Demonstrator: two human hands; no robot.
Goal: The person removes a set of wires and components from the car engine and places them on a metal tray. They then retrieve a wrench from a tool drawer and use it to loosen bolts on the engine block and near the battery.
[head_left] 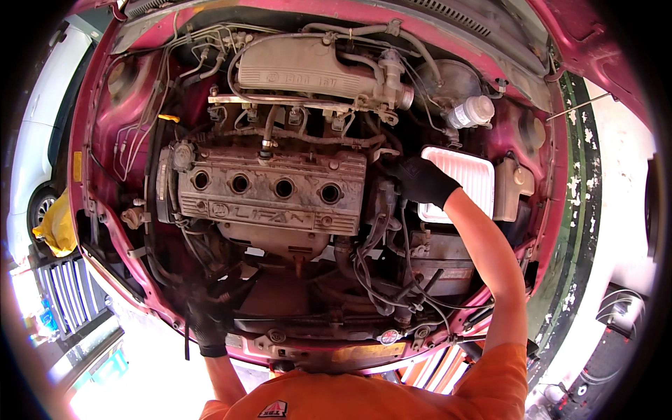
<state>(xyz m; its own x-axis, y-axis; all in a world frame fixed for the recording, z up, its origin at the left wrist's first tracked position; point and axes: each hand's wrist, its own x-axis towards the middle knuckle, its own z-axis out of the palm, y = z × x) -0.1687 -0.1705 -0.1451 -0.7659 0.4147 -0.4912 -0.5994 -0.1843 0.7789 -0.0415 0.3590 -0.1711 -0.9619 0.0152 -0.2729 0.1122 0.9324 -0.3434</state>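
Note:
Before me lies an open car engine bay with a dusty engine; its grey-brown valve cover (269,183) has several round holes in a row. My right hand (425,183), in a black glove, reaches to the cover's right end, beside the ignition parts there. Its fingers look bent inward around something that I cannot make out against the dark parts. Close by its right side is the white pleated air filter (467,178). My left hand (208,327), also black-gloved, is at the front left edge of the bay near dark hoses. Shadow hides its fingertips.
A ribbed intake manifold (301,70) stands behind the engine. At right are the battery (441,269), a fluid reservoir (472,112) and loose cables (378,280). The radiator cap (389,337) is at the front. A yellow bag (57,225) lies outside, left. Pink bodywork (546,231) rims the bay.

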